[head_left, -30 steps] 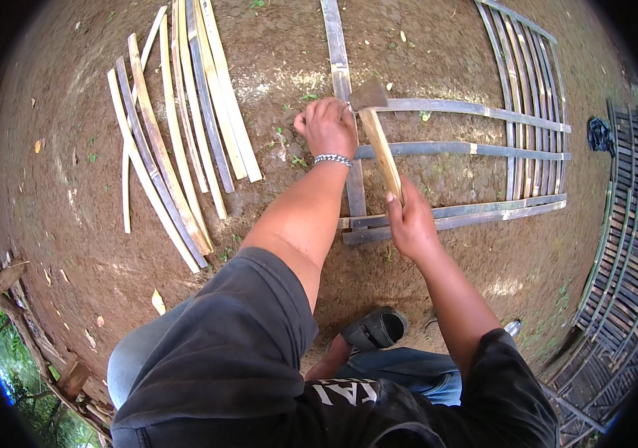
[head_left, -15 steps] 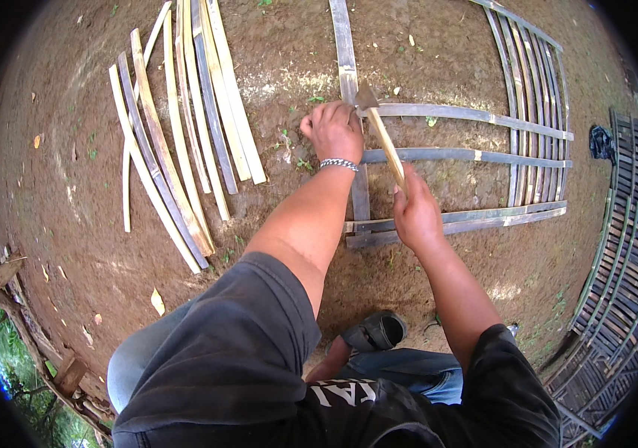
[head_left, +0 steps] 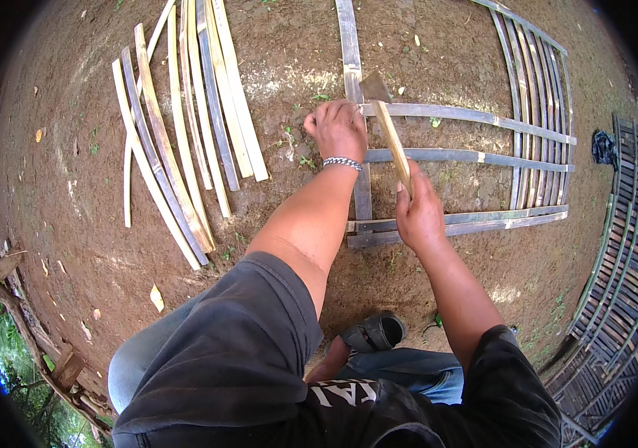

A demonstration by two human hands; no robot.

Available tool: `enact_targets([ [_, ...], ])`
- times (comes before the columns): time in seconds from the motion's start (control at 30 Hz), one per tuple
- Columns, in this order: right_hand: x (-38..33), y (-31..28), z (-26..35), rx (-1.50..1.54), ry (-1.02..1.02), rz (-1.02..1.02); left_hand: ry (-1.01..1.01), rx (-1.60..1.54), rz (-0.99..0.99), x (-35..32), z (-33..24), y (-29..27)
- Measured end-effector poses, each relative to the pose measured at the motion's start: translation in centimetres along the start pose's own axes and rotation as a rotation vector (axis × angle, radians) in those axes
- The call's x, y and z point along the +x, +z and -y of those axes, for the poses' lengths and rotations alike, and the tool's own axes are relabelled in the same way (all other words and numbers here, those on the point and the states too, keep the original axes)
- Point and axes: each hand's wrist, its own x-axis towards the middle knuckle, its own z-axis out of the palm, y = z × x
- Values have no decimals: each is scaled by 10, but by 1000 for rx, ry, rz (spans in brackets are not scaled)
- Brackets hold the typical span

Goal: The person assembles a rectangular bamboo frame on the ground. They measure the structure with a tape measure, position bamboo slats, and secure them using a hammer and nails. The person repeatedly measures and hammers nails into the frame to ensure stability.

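My right hand [head_left: 418, 213] grips the wooden handle of a small hatchet [head_left: 394, 142], whose flared metal head is raised just right of my other hand. My left hand [head_left: 339, 131], with a chain bracelet on the wrist, is closed with curled fingers over the spot where a long upright bamboo slat [head_left: 350, 45] meets a crosswise slat [head_left: 461, 112]. What those fingers hold is hidden. A second crosswise slat [head_left: 468, 156] runs below the first, and a pair of slats [head_left: 483, 220] lies nearer me. At their right ends, several close-set slats [head_left: 526, 97] form a lattice.
Loose pale and dark bamboo strips [head_left: 184, 134] lie fanned on the bare soil at the left. Finished-looking slatted panels [head_left: 625, 246] are stacked at the right, beside a black plastic bag [head_left: 603, 147]. My sandalled foot [head_left: 375, 332] stands close below the frame.
The hatchet head has risen slightly up and to the right, away from my left hand. My left hand keeps its place on the slat joint. The view has shifted a little.
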Motion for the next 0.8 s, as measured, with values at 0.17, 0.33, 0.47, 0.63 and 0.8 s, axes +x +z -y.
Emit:
enact_targets([
  [0.17,2,3,-3,-39,-19,-7,-7,9,-11,1,2,2],
  [0.33,-1,1,-3,-62,3,23,-6,7,1,2,-1,1],
  [0.47,3,0,-3,-13,-32,-37,-13,-1,-10,2,-1,1],
  [0.63,3,2,-8,-53,6,41,-11,13,-11,2,-2,1],
  [0.8,0,-2,-1,22,53,-29,-31,9,14,1,-2,-3],
])
